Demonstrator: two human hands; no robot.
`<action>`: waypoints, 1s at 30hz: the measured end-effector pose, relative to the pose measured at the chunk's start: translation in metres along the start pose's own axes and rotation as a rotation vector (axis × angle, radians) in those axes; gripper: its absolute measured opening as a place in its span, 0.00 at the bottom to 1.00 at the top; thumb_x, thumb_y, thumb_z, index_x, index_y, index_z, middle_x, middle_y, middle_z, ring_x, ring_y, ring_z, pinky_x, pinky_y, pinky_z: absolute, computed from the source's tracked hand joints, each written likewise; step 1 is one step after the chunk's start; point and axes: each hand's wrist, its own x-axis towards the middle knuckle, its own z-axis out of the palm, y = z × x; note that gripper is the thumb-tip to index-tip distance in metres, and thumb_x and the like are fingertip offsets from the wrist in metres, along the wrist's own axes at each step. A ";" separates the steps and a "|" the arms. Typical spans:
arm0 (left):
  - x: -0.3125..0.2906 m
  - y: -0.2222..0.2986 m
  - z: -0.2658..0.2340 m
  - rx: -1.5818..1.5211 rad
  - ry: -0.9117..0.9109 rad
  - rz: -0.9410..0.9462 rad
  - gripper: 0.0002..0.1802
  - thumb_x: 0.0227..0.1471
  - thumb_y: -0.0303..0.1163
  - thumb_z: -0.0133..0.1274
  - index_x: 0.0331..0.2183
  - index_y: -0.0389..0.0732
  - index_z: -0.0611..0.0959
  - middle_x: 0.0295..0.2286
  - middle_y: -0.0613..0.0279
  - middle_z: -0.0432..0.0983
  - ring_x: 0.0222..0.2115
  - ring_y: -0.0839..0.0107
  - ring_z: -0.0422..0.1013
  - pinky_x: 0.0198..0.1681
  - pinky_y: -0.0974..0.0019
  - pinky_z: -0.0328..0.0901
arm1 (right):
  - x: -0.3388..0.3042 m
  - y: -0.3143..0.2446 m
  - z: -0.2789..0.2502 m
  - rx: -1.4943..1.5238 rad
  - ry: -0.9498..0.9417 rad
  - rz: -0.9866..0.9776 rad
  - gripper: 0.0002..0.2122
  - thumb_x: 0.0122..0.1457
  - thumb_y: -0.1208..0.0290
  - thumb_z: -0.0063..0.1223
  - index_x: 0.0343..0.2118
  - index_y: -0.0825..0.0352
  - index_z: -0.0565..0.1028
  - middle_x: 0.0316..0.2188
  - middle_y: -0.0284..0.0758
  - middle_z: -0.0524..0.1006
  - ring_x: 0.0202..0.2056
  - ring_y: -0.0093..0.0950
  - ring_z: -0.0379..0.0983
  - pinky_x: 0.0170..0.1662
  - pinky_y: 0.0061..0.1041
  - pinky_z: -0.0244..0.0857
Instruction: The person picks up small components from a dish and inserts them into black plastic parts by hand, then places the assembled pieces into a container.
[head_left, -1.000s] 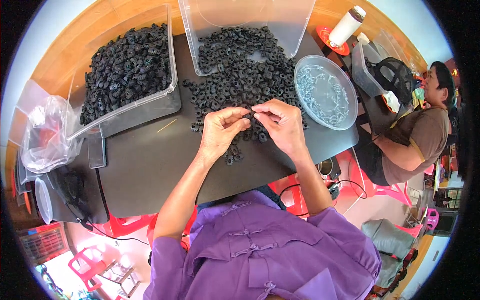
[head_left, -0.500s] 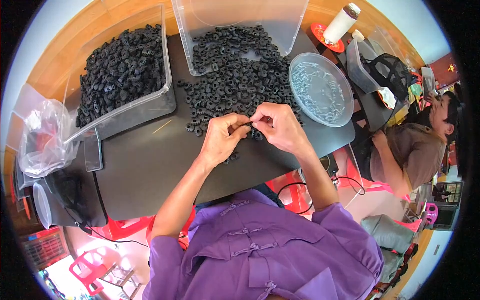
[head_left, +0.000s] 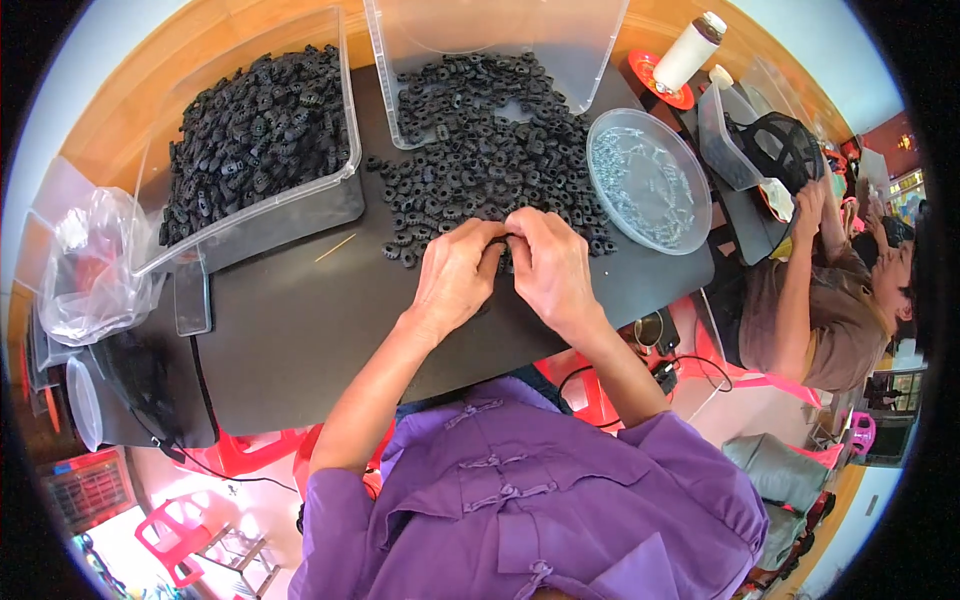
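My left hand (head_left: 457,270) and my right hand (head_left: 552,268) meet at the near edge of a spread of small black plastic parts (head_left: 480,185). Thumbs and fingers of both are closed in a pinch on one small black plastic part (head_left: 507,238), mostly covered by the fingertips. The loose parts spill from a clear plastic bin (head_left: 495,32) tipped on its side. Right of them stands a round clear tray (head_left: 650,180) of small, shiny, pin-like pieces, near my right hand.
A clear bin (head_left: 300,215) heaped with black parts stands at the left. Near it lie a thin yellowish stick (head_left: 336,248), a clear plastic bag (head_left: 95,280) and a flat clear case (head_left: 192,300). At the right, a co-worker (head_left: 820,310) sits by a clear box (head_left: 725,135).
My hands have turned and drawn together, hiding more of the part between them. The co-worker's arm has risen toward the black mesh item. The whole view has shifted slightly.
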 end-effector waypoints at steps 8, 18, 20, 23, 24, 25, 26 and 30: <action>0.001 -0.002 -0.001 -0.183 0.027 -0.176 0.08 0.45 0.25 0.52 0.30 0.33 0.77 0.20 0.53 0.75 0.16 0.67 0.69 0.22 0.65 0.63 | -0.013 0.004 -0.002 0.122 -0.002 -0.028 0.20 0.43 0.81 0.57 0.43 0.71 0.69 0.37 0.43 0.71 0.37 0.40 0.69 0.38 0.34 0.65; -0.003 -0.003 0.013 -0.402 -0.085 -0.298 0.06 0.48 0.20 0.51 0.31 0.30 0.77 0.25 0.64 0.76 0.25 0.84 0.69 0.28 0.77 0.65 | -0.028 0.004 0.001 -0.144 -0.001 -0.108 0.21 0.41 0.78 0.60 0.42 0.74 0.70 0.33 0.40 0.67 0.34 0.39 0.65 0.36 0.33 0.64; -0.005 -0.005 0.017 -0.440 -0.055 -0.302 0.06 0.46 0.21 0.51 0.31 0.31 0.78 0.22 0.62 0.76 0.22 0.83 0.67 0.25 0.75 0.64 | -0.029 0.003 0.002 -0.168 0.026 -0.131 0.20 0.41 0.79 0.60 0.40 0.75 0.70 0.32 0.40 0.67 0.33 0.38 0.65 0.35 0.33 0.64; -0.008 -0.009 0.024 -0.517 -0.013 -0.300 0.07 0.45 0.23 0.51 0.29 0.31 0.79 0.20 0.59 0.76 0.19 0.82 0.67 0.22 0.73 0.62 | -0.030 0.004 0.003 -0.182 0.030 -0.133 0.19 0.40 0.79 0.59 0.39 0.76 0.70 0.31 0.40 0.66 0.32 0.38 0.65 0.33 0.33 0.63; -0.009 -0.010 0.025 -0.555 0.000 -0.298 0.07 0.45 0.24 0.51 0.29 0.30 0.79 0.20 0.58 0.76 0.20 0.82 0.67 0.23 0.72 0.63 | -0.031 0.003 0.002 -0.181 0.029 -0.136 0.19 0.40 0.79 0.59 0.39 0.76 0.70 0.31 0.40 0.66 0.32 0.38 0.65 0.33 0.33 0.63; -0.008 -0.009 0.023 -0.557 -0.001 -0.298 0.07 0.45 0.24 0.51 0.29 0.30 0.79 0.20 0.58 0.76 0.20 0.82 0.67 0.23 0.72 0.63 | -0.031 0.003 0.002 -0.177 0.020 -0.119 0.19 0.40 0.80 0.59 0.39 0.76 0.71 0.32 0.40 0.67 0.33 0.38 0.65 0.34 0.32 0.63; -0.007 -0.006 0.020 -0.492 -0.062 -0.334 0.08 0.46 0.25 0.51 0.28 0.30 0.79 0.19 0.57 0.75 0.20 0.81 0.68 0.23 0.71 0.63 | -0.032 0.003 0.002 -0.173 0.011 -0.103 0.19 0.40 0.81 0.58 0.39 0.75 0.71 0.32 0.40 0.69 0.33 0.38 0.65 0.35 0.32 0.63; -0.005 0.004 0.012 -0.389 -0.164 -0.430 0.10 0.47 0.28 0.51 0.28 0.29 0.79 0.17 0.56 0.74 0.20 0.79 0.68 0.25 0.68 0.64 | -0.033 0.004 0.001 -0.186 -0.002 -0.115 0.18 0.40 0.81 0.58 0.39 0.76 0.71 0.32 0.40 0.69 0.33 0.39 0.65 0.35 0.32 0.63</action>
